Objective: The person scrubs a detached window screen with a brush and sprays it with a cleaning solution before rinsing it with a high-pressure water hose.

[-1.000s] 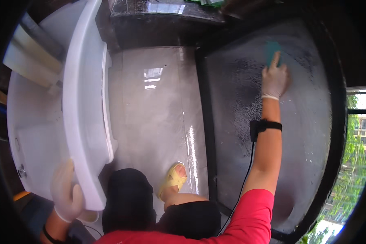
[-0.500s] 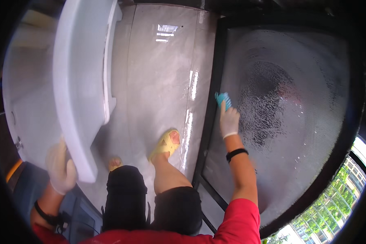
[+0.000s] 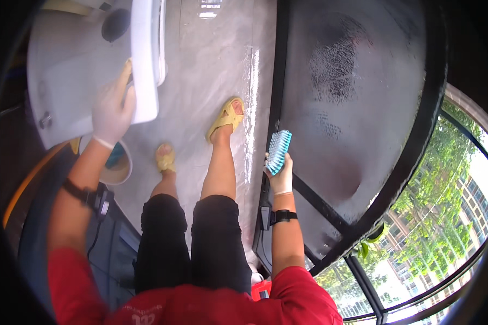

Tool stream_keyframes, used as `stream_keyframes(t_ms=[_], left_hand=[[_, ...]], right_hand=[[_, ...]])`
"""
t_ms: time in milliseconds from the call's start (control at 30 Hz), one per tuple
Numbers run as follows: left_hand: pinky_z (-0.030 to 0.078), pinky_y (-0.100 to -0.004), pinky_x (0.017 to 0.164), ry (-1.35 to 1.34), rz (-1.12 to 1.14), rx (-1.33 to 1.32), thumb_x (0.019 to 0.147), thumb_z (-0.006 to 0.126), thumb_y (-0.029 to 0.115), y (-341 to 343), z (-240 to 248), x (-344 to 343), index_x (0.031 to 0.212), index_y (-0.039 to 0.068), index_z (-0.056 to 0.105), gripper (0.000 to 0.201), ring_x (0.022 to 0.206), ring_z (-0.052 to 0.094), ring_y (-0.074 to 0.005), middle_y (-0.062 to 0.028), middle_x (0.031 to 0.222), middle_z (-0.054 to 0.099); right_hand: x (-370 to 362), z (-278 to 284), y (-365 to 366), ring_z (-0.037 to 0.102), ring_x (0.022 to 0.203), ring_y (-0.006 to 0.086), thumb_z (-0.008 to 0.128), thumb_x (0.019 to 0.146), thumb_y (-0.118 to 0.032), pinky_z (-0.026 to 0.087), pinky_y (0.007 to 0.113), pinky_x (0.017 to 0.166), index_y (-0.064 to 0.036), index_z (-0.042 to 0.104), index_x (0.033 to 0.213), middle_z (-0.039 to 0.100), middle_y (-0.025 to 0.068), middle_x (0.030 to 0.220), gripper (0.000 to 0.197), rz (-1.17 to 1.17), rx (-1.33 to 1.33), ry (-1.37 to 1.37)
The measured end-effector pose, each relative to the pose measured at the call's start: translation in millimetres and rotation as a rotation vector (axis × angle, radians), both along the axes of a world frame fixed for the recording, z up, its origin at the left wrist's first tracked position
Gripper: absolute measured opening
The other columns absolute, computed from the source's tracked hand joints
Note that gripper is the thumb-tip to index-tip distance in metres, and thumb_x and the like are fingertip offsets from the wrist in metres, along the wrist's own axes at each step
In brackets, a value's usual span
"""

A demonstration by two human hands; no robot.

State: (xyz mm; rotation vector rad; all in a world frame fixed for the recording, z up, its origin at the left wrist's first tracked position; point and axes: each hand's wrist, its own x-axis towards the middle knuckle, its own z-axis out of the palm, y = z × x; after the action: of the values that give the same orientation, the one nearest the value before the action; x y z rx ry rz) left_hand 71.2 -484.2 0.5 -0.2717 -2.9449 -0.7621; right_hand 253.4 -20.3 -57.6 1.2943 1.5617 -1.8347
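Observation:
My right hand (image 3: 282, 169), in a thin white glove, grips a teal scrub brush (image 3: 278, 151) with its pale bristles turned up. The brush is beside the dark frame (image 3: 279, 70) of a large glass panel (image 3: 385, 97), away from the pane's middle. Wet streaks and a dark, droplet-covered patch (image 3: 333, 65) show on the glass. My left hand (image 3: 114, 108), also gloved, is slightly blurred. Its fingers stretch along the inner side of the white basin's thick rim (image 3: 144, 65), the thumb apart; whether they press on it I cannot tell.
A pale bucket (image 3: 126, 172) with something bluish inside stands below my left hand. My feet in yellow sandals (image 3: 226, 119) are on the glossy tiled floor (image 3: 200, 65). A red object (image 3: 261, 288) lies near my right side. Windows (image 3: 417, 216) line the right.
My right hand has drawn the brush nearer to me and turned its bristles up. My left hand has moved forward along the basin. The view has shifted, bringing the bucket into sight.

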Motion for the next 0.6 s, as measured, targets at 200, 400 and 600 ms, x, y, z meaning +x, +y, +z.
stream_keyframes(t_ms=[200, 400, 600], left_hand=[[0.044, -0.0474, 0.065, -0.039, 0.045, -0.136, 0.089, 0.047, 0.014, -3, 18, 0, 0.121, 0.003, 0.055, 0.035, 0.068, 0.057, -0.0345, -0.0159, 0.072, 0.059], [0.047, -0.0476, 0.06, -0.21, 0.069, -0.29, 0.094, 0.041, 0.021, -5, -2, 11, 0.094, 0.001, 0.055, 0.024, 0.065, 0.059, -0.0349, -0.0177, 0.072, 0.06], [0.045, -0.0451, 0.083, -0.27, 0.307, -0.265, 0.088, 0.045, 0.016, 21, 11, 34, 0.129, 0.002, 0.047, 0.044, 0.078, 0.063, -0.0335, -0.0151, 0.08, 0.066]], right_hand=[[10, 83, -84, 0.066, 0.078, 0.0248, 0.038, 0.092, -0.049, 0.054, 0.033, 0.065, -0.0001, 0.05, 0.124, 0.063, 0.0205, 0.111, 0.06, -0.263, -0.533, 0.052], [108, 31, -79, 0.065, 0.088, 0.0244, 0.035, 0.095, -0.046, 0.052, 0.033, 0.075, 0.0019, 0.056, 0.118, 0.064, 0.0166, 0.105, 0.057, 0.039, -0.162, -0.305], [218, -16, -35, 0.056, 0.111, 0.0384, 0.028, 0.093, -0.047, 0.041, 0.045, 0.096, 0.0028, 0.059, 0.114, 0.059, 0.03, 0.111, 0.063, 1.253, 0.385, -0.568]])
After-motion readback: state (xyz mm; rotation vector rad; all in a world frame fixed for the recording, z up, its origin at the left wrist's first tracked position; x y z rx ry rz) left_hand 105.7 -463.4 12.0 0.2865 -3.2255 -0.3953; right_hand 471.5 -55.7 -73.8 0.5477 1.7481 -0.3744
